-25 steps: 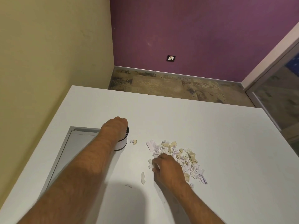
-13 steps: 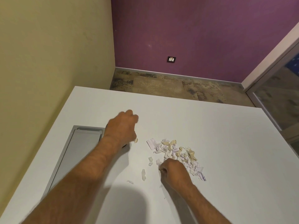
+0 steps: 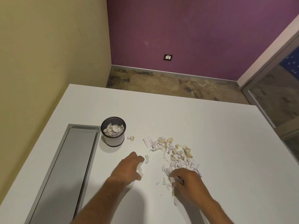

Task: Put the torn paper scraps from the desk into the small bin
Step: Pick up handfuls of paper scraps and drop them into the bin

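White desk surface carries a loose pile of torn white and beige paper scraps, right of the small black mesh bin holding scraps. My left hand pinches 1 scrap; my right hand, fingers curled, grips several at the pile's near edge.

Grey cable tray; wall socket

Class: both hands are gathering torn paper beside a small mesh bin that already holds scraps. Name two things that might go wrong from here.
1. The small bin looks well filled; further handfuls may spill over its rim.
2. Stray scraps lie apart from the main pile, and the left hand and right hand might miss them.
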### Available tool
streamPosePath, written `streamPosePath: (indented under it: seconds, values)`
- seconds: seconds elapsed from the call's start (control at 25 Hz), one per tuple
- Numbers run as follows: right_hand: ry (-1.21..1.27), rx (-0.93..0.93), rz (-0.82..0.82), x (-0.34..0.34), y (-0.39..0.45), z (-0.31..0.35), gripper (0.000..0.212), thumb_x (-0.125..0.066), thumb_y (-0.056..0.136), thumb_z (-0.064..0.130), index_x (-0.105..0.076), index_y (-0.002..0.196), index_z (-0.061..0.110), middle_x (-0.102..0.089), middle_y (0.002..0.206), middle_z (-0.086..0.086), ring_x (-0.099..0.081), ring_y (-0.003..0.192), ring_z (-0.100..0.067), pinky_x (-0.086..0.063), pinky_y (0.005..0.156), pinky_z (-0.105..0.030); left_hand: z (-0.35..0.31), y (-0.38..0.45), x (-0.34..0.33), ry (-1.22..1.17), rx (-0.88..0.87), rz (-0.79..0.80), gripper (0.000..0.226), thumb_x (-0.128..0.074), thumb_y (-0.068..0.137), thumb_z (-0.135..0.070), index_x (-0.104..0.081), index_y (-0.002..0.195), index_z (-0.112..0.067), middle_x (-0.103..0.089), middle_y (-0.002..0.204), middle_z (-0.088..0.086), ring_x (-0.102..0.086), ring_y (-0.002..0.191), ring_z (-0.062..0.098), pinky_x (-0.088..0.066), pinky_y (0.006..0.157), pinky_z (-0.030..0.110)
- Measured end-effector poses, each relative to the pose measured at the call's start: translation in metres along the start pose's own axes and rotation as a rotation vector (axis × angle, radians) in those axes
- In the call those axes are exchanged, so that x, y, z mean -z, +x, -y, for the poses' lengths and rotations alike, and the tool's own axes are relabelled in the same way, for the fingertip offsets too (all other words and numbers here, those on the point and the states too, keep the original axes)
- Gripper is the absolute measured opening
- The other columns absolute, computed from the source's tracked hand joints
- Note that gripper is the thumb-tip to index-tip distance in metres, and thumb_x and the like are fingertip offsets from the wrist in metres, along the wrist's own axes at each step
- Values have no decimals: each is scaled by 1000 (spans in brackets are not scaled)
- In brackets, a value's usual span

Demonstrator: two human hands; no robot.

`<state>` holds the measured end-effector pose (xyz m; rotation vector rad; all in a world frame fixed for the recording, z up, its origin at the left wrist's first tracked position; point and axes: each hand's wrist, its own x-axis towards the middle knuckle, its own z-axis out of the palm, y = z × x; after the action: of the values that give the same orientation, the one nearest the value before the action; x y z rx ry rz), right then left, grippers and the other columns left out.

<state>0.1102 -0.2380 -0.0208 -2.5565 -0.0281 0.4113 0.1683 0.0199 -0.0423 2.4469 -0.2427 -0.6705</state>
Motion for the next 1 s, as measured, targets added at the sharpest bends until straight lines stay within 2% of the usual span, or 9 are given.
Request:
streamPosePath:
  seconds: [0.08, 0.16, 0.24, 0.36, 0.52, 0.68, 0.8, 0.88, 1.0]
  values:
    - [33, -76, -57, 1, -15, -5, 40, -81, 70, 28, -64, 104, 40, -60, 100, 24, -59, 90, -4, -46, 80, -18, -7, 1, -8, -55, -7, -23, 71, -83, 68, -25, -50, 131, -28, -47, 119, -2, -56, 108, 22, -46, 92, 30]
    - [-7, -202, 19, -3, -26, -7, 74, -86, 55, 43, -47, 117, 46, -47, 107, 21, -54, 98, -7, -43, 82, -20, -14, 3, -13, -25, 2, -1, 93, -88, 56, -36, -40, 136, -30, -41, 124, -4, -51, 112, 20, -47, 94, 32]
    - [-52, -263, 116, -13, -31, -8, 93, -85, 49, 46, -36, 128, 43, -38, 112, 15, -51, 101, -11, -42, 82, -21, -22, 5, -17, 65, 9, 33, 108, -90, 47, -40, -31, 138, -29, -36, 127, -3, -47, 115, 22, -48, 95, 36]
    - [43, -245, 27, -26, -20, 2, 75, -84, 61, 33, -46, 126, 35, -44, 106, 14, -52, 91, -7, -37, 72, -10, -35, 10, -25, 122, -16, 40, 103, -91, 53, -35, -32, 138, -26, -36, 129, 1, -50, 114, 27, -48, 95, 39]
    - [116, -156, -65, -27, 3, 19, 40, -78, 72, 18, -60, 105, 31, -53, 92, 11, -55, 84, -13, -42, 72, -15, -39, 10, -34, 7, -58, 34, 76, -87, 64, -29, -46, 129, -26, -43, 125, -1, -52, 113, 23, -44, 91, 29]
    - [23, -212, -114, -17, 9, 16, 61, -83, 63, 33, -54, 117, 35, -51, 110, 13, -57, 99, -9, -50, 82, -25, -43, 7, -34, 24, -92, 52, 99, -89, 52, -39, -37, 135, -28, -38, 127, -2, -47, 115, 23, -48, 94, 35]
    - [-117, -262, -84, -4, 15, 11, 87, -83, 56, 37, -40, 132, 32, -41, 124, 4, -53, 111, -21, -53, 83, -35, -57, 6, -38, 113, -94, 5, 106, -84, 55, -49, -26, 142, -36, -34, 133, -1, -43, 118, 25, -49, 94, 39]
    - [-156, -246, -40, 0, 22, 12, 82, -77, 61, 28, -37, 132, 34, -39, 121, 0, -53, 108, -26, -54, 78, -37, -66, 6, -46, 173, -94, -17, 93, -78, 64, -52, -28, 141, -37, -34, 134, 0, -42, 118, 26, -47, 93, 38]
    - [-106, -167, -1, -3, 33, 15, 69, -66, 74, 19, -41, 135, 38, -43, 120, 1, -54, 105, -20, -54, 82, -34, -70, 5, -55, 176, -98, -101, 54, -65, 83, -42, -44, 131, -30, -41, 132, 2, -46, 116, 23, -46, 94, 34]
